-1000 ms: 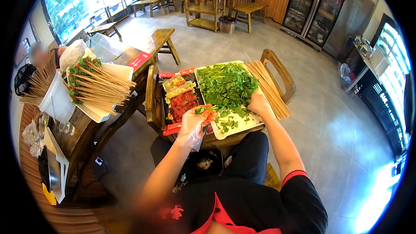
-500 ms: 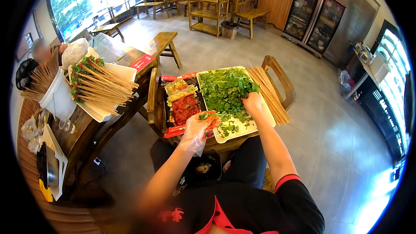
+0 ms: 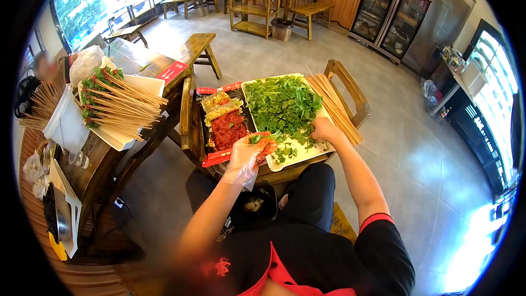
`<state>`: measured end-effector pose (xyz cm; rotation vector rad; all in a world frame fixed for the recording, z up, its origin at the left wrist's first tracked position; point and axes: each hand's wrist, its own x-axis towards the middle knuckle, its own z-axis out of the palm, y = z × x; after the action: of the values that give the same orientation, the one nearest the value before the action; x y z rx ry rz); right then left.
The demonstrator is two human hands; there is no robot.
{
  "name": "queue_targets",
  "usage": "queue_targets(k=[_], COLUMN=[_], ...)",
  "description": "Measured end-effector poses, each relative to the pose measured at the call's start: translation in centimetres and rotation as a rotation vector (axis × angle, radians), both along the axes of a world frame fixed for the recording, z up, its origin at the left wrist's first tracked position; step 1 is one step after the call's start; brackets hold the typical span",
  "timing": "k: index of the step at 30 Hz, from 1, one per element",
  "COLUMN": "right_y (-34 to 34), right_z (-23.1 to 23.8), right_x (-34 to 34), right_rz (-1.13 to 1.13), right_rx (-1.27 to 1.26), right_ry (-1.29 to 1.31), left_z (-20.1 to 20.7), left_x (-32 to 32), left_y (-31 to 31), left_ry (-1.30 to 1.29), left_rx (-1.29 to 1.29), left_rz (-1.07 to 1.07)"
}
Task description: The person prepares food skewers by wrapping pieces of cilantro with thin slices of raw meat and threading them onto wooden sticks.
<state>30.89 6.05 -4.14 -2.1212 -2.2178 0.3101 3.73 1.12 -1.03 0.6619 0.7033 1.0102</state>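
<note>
My left hand (image 3: 244, 158), in a clear plastic glove, is closed around a thin red slice of meat with leafy herb sprigs (image 3: 256, 138) on it. It hovers at the near inner corner between two trays. My bare right hand (image 3: 325, 130) has its fingers curled at the right edge of a heap of green leafy herbs (image 3: 286, 104); what they hold, if anything, is hidden. The herbs lie on a white tray (image 3: 296, 154). Left of it, a dark tray holds red sliced meat (image 3: 228, 130) and yellowish rolled pieces (image 3: 219, 107). Bamboo skewers (image 3: 335, 108) lie along the white tray's right side.
Both trays rest on a wooden armchair (image 3: 355, 93) before my knees. At left, a wooden table (image 3: 101, 170) carries a white tray of finished herb skewers (image 3: 123, 107) and a white container (image 3: 67, 118) of sticks. A bench (image 3: 198, 46) stands beyond; another person sits far left.
My right hand has drawn slightly out of the herbs toward the tray's right edge. My left hand still holds the meat slice with herbs. The whole view has shifted a little.
</note>
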Motion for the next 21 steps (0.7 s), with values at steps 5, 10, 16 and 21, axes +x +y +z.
queue_targets(k=[5, 10, 16, 21], right_y=[0.1, 1.9, 3.5, 1.5], right_z=[0.4, 1.7, 0.1, 2.8], right_x=[0.0, -3.1, -3.9, -1.6], right_rz=[-0.109, -0.517, -0.555, -0.284], right_rx=[0.092, 0.087, 0.199, 0.041], right_ry=[0.226, 0.791, 0.531, 0.271], left_z=[-0.5, -0.3, -0.4, -0.6], left_x=[-0.5, -0.6, -0.5, -1.2], left_y=[-0.1, -0.3, -0.7, -0.7], left_ry=[-0.018, -0.033, -0.031, -0.027], left_rx=[0.025, 0.021, 0.004, 0.040], left_rz=[0.011, 0.026, 0.026, 0.036])
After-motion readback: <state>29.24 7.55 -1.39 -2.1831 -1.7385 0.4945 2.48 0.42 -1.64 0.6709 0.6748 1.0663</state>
